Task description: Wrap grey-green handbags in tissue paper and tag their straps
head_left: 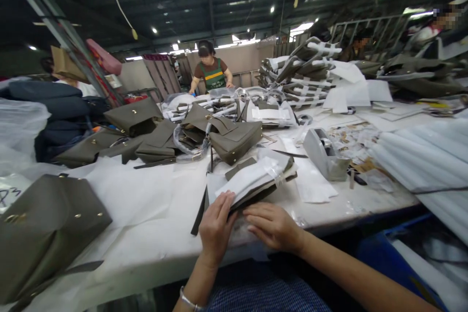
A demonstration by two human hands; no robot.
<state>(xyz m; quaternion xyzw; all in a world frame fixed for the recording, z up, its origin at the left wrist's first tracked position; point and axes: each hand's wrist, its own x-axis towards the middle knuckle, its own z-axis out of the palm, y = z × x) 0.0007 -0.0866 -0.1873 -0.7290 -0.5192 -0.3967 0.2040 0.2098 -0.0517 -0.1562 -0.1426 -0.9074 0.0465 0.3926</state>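
A flattened olive-grey handbag (270, 190) lies at the table's front edge with a white padding sheet (248, 175) over its upper side. Clear film or tape shows near the sheet's right end. My left hand (216, 226) grips the near left corner, fingers on top of the sheet and thumb by the lower edge. Close beside it, my right hand (274, 226) is at the bag's near edge, its fingers bent and pressed together. Whatever those fingertips may hold is hidden. A dark strap (199, 212) hangs to the left of my left hand.
Olive handbags (236, 141) lie piled beyond, and another (54, 234) stands at left. A grey tape dispenser (323, 153) sits right of the work. White foam sheets (427, 151) cover the right side. Across the table a co-worker (212, 75) stands behind stacked, wrapped bags (303, 70).
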